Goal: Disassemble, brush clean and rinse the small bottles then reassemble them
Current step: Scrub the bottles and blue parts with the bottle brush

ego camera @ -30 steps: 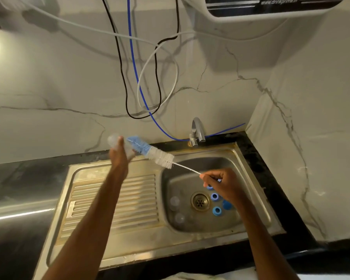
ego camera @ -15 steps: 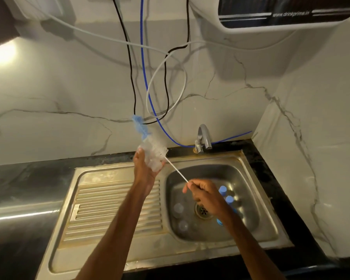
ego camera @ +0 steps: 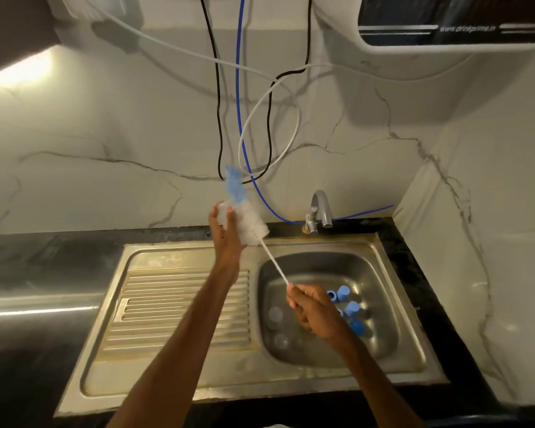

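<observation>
The only readable text is "www.drinkprime.in", in pale letters on the dark panel of the white wall unit (ego camera: 464, 29) at top right.

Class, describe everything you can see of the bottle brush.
The brush has a thin white stem, a thick head of white bristles and a blue tuft at the tip. It slants up and left above the sink, tip highest. The right hand grips the stem's lower end; the left hand grips a clear bottle against the bristles. Whether they are inside it is unclear.
</observation>
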The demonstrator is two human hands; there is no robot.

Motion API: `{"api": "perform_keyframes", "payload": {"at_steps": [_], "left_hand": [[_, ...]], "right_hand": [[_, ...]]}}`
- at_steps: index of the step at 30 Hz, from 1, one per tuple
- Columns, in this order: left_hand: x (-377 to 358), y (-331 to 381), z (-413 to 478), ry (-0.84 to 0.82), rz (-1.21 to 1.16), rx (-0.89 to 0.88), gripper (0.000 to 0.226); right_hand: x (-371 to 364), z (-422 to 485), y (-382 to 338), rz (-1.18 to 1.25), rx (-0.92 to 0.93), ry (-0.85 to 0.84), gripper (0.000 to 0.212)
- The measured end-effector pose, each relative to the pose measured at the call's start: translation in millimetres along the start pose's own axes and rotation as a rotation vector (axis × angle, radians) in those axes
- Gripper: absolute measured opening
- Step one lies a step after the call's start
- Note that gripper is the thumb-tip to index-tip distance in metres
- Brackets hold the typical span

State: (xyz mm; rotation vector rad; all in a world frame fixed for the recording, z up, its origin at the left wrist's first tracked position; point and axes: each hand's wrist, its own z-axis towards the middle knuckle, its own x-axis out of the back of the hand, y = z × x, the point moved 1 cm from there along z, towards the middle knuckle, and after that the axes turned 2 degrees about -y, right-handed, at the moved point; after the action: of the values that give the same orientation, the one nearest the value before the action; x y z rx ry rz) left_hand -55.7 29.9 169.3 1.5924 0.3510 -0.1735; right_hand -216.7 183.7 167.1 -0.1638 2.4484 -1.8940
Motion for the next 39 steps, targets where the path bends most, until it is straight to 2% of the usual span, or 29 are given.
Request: {"api": "perform_keyframes", "payload": {"at_steps": [3, 7, 10, 14, 18, 21, 24, 27, 29, 34, 39], "left_hand": [[-22, -10, -23, -0.07, 0.001, 0.016, 0.041], [-11, -6, -8, 0.087, -0.129, 0.044, 0.042], [-10, -9, -14, 0.09, -0.098, 0.039, 0.045], [-20, -13, -32, 0.008, -0.064, 0.036, 0.058], [-2, 6, -13, 0.119, -0.168, 0.032, 0.069], [-11, 2, -17, 0.05, -0.086, 0.07, 0.062], [-30, -2, -27, -0.067, -0.1, 0.082, 0.068], [-24, 13, -10, 0.021, -0.158, 0.115, 0.073], [-19, 18, -2, 0.036, -0.138, 0.142, 0.066], [-38, 2, -26, -0.158, -0.108, 0.181, 0.045], [-22, 13, -5, -0.158, -0.199, 0.146, 0.059]], "right_hand": [[2, 8, -12, 0.009, 0.018, 0.058, 0.043], [-1, -6, 17, -0.077, -0.026, 0.046, 0.045], [0, -1, 18, -0.135, 0.007, 0.071, 0.046], [3, 10, -1, -0.145, 0.057, 0.158, 0.045], [5, -2, 23, -0.174, -0.006, 0.114, 0.052], [5, 3, 9, -0.085, -0.014, 0.119, 0.048], [8, 9, -10, 0.011, 0.02, 0.172, 0.047], [5, -3, 2, 0.034, -0.021, 0.084, 0.048], [2, -8, 8, 0.042, -0.031, 0.046, 0.049], [13, 5, -7, 0.084, -0.004, 0.122, 0.049], [10, -1, 16, 0.11, -0.092, 0.009, 0.051]]}}
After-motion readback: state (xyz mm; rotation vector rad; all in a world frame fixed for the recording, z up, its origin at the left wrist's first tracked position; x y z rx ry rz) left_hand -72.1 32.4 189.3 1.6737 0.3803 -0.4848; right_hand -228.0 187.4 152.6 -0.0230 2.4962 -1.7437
